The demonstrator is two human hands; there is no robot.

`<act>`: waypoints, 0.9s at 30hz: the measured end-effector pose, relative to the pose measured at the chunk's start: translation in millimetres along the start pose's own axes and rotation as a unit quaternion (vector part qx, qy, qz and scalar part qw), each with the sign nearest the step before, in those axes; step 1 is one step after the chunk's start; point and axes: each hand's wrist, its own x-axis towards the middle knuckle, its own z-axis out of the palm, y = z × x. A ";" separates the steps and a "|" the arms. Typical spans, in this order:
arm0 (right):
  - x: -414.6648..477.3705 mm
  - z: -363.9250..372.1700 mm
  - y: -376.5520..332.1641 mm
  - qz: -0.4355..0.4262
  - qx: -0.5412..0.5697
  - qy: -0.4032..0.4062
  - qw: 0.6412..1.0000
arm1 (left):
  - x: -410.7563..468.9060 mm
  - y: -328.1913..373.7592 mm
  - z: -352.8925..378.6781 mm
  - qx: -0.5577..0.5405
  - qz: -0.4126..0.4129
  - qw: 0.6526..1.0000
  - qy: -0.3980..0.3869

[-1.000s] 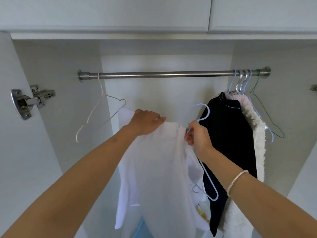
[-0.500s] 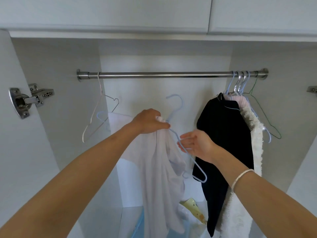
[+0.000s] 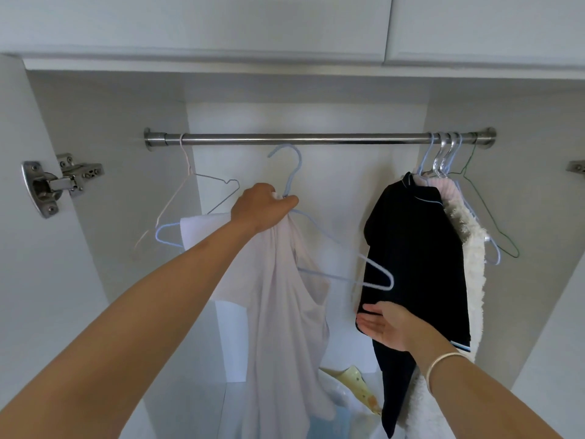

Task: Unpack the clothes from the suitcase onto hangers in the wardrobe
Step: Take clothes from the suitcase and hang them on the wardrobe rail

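My left hand [image 3: 264,207] is shut on the neck of a light blue hanger [image 3: 342,245] together with the top of a white shirt [image 3: 285,312]. The shirt hangs bunched from that hand, draped over the hanger's left arm; the right arm sticks out bare. The hanger's hook reaches up just under the metal rail [image 3: 316,139] without touching it. My right hand [image 3: 387,327] is open, palm up, lower right, against the hem of a black garment [image 3: 418,248] that hangs on the rail.
An empty white wire hanger [image 3: 186,198] hangs at the rail's left end. At the right end hang a fluffy white garment [image 3: 474,264] and a bare green hanger [image 3: 487,217]. A door hinge [image 3: 53,185] is on the left. Bags lie on the wardrobe floor [image 3: 351,391].
My left hand has lifted the hanger and shirt toward the rail. My right hand let go of the hanger and dropped down to the black garment's hem.
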 end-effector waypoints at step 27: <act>-0.6 29.7 -36.8 -0.110 0.082 0.033 0.990 | 7.7 -44.6 14.1 -0.209 -0.147 0.963 -0.087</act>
